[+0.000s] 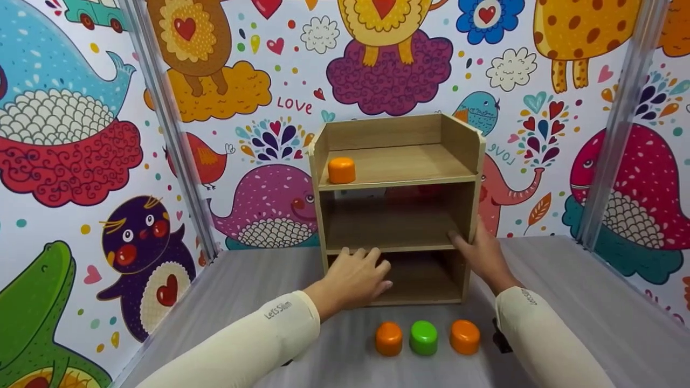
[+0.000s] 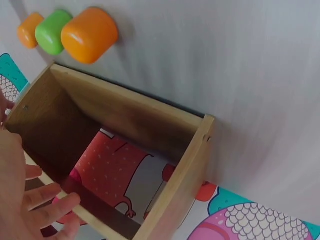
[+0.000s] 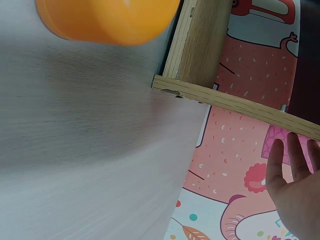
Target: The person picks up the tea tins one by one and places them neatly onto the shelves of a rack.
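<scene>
Bright, fairly even light fills the head view, leaving small highlights on the glossy green cylinder [image 1: 423,338]; the wooden shelf unit's [image 1: 401,161] lower compartments sink into shade. Wide-angle stretch makes the metal post [image 1: 168,124] slant. Both wrist views look dimmer, with soft, diffuse shadows across the grey bench [image 1: 259,272]. The close orange cylinder [image 3: 110,20] appears blurred and cropped.

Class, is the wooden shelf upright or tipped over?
Upright: the wooden shelf has its levels stacked vertically, and an orange block sits on top.
</scene>
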Demonstrator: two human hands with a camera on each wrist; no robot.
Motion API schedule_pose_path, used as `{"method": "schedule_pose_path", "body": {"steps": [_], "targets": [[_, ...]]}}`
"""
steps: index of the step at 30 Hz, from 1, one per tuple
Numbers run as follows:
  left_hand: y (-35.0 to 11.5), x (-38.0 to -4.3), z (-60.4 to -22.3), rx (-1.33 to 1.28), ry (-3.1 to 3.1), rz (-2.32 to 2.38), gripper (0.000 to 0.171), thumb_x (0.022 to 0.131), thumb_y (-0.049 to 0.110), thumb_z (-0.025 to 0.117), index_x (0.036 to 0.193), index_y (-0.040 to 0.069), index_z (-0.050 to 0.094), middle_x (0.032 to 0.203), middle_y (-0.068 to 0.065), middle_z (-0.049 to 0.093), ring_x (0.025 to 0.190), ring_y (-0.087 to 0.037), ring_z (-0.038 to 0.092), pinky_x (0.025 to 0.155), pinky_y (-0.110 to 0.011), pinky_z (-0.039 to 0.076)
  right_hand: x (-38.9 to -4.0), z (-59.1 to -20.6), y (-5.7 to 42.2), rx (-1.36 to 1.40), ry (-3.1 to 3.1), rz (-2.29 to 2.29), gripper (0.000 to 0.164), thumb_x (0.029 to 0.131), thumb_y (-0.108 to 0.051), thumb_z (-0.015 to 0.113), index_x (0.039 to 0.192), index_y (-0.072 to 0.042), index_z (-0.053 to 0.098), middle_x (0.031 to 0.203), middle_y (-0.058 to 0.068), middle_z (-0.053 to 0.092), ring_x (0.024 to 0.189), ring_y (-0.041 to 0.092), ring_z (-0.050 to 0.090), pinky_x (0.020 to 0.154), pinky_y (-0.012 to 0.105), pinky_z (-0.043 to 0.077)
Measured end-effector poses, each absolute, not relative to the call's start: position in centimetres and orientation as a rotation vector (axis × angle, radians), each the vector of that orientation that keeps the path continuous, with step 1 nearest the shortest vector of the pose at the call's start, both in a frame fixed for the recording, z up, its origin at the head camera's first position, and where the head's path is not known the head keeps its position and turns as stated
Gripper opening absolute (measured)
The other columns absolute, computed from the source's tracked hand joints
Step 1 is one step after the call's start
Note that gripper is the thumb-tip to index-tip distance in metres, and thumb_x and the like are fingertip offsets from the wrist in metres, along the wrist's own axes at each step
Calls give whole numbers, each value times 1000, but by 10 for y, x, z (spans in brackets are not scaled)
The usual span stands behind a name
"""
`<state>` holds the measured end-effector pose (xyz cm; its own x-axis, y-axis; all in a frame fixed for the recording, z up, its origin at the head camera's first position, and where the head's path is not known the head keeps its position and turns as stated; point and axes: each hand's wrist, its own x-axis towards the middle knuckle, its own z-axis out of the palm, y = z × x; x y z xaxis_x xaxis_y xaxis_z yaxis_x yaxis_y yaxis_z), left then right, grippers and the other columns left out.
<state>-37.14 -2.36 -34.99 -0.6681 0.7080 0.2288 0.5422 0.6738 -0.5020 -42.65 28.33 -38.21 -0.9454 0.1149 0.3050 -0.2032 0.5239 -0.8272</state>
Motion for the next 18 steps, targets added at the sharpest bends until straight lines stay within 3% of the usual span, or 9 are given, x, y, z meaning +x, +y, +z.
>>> {"method": "schedule_pose_path", "body": {"steps": [18], "targets": [[-15,-369,-395,-1059,-2529,585,44,107,55,36,130,25,59,122,-2,62,102,-24,67,93,-47,56,-426,-383,285,82,-2442,1404,90,100,-46,63,165,-26,4,163,18,33,143,48,40,109,68,37]]}}
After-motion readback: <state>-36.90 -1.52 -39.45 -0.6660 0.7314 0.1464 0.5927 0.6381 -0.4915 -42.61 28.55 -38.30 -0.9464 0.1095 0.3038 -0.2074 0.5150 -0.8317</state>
